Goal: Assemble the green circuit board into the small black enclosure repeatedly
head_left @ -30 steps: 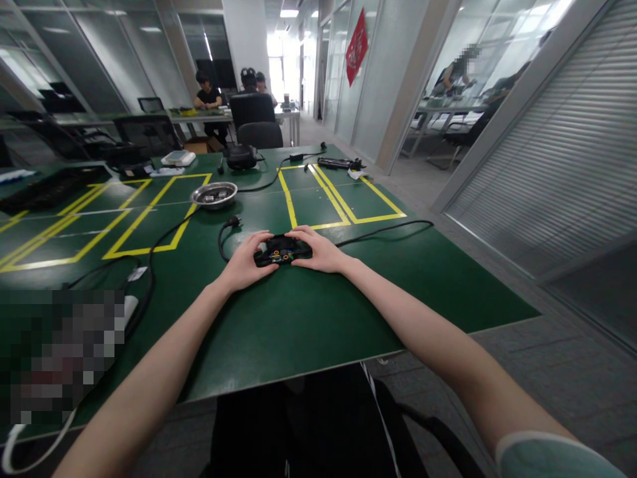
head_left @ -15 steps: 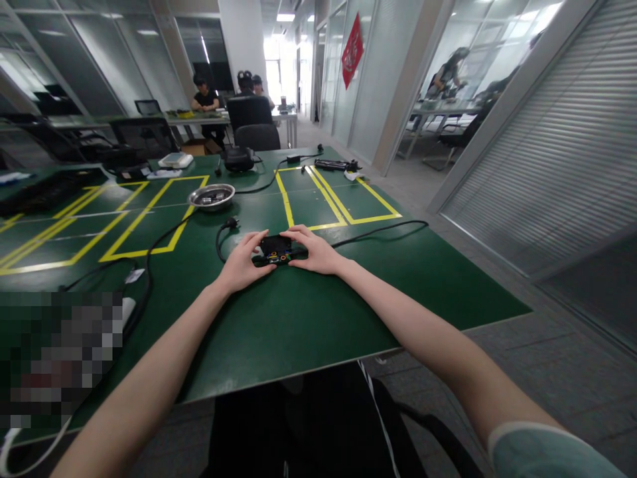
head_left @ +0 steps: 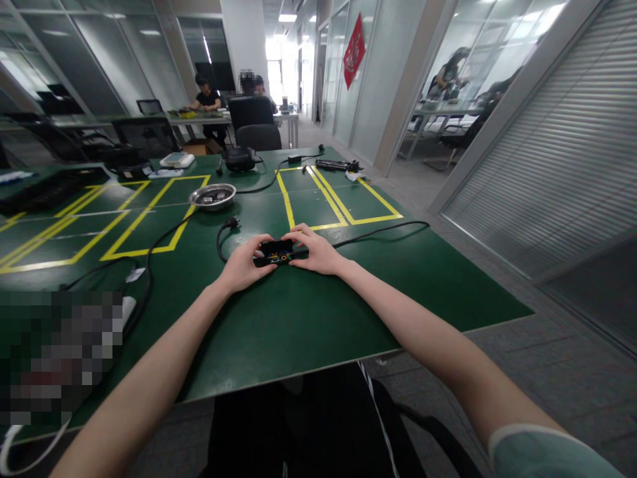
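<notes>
Between my two hands lies a black power adapter (head_left: 279,259) with its case opened, on the green table (head_left: 308,318). Coils and other small coloured parts show inside it, and the black cover stands tilted along its far side. My left hand (head_left: 247,263) grips the left end, thumb at the near edge and fingers at the cover. On the right end my right hand (head_left: 318,252) holds it the same way. A black cord (head_left: 378,230) runs out to the right. Just beyond my left hand lies a plug (head_left: 231,224) on a short black cable.
A steel bowl (head_left: 212,196) with small metal parts stands farther back. Yellow tape (head_left: 318,228) marks rectangles on the table. At the far edge are a black case (head_left: 239,159) and a folded black tripod-like object (head_left: 338,165). A pixelated area covers the left front. People sit in the background.
The adapter's cover has tilted down over the case, so less of its flat black face and of the inside shows. Both hands still hold the ends.
</notes>
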`<state>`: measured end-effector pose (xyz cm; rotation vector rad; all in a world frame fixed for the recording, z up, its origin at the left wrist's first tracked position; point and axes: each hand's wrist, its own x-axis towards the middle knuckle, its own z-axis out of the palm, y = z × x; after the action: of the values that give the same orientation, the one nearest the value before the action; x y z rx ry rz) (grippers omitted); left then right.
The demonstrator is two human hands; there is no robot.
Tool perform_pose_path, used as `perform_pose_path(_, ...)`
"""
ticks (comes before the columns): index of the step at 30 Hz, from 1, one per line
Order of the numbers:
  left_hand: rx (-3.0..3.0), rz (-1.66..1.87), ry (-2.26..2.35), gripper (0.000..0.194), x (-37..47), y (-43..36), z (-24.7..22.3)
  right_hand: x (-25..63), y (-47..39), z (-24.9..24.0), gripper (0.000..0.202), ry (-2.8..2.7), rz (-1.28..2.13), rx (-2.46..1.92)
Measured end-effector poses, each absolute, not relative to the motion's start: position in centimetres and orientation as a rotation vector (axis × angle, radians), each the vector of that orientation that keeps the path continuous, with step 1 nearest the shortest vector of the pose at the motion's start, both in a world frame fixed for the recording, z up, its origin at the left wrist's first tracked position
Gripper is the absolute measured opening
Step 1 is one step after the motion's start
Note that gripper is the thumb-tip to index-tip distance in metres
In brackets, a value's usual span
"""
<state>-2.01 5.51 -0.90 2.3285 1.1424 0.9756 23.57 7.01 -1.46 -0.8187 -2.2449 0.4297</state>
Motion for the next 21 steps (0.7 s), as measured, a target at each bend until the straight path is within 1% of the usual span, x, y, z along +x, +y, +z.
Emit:
perform_pose_path(8,2.339,0.978,1.116,0.044,-1.49,5.27,-0.81,23.31,6.95,-1.38,0.040,-2.207,0.506,-0.794)
perform_pose_path(10,2.375,0.961,1.108,0.034,-1.31,5.09,-0.64,23.30,6.89,-1.38,0.031,-2.202,0.508,-0.798)
perform_pose_path(12,2.427,0.932,1.080,0.017,-1.18,4.92,-0.46,23.33,6.76,-1.32,0.023,-2.218,0.496,-0.782)
perform_pose_path(13,2.447,0.919,1.061,0.013,-1.14,4.86,-0.40,23.36,6.68,-1.27,0.020,-2.227,0.491,-0.770)
perform_pose_path(17,2.445,0.903,1.028,0.014,-1.06,4.80,-0.31,23.50,6.51,-1.04,0.015,-2.231,0.487,-0.766)
perform_pose_path(21,2.429,0.907,1.045,0.010,-1.01,4.90,-0.30,23.59,6.67,-1.02,0.017,-2.272,0.437,-0.808)
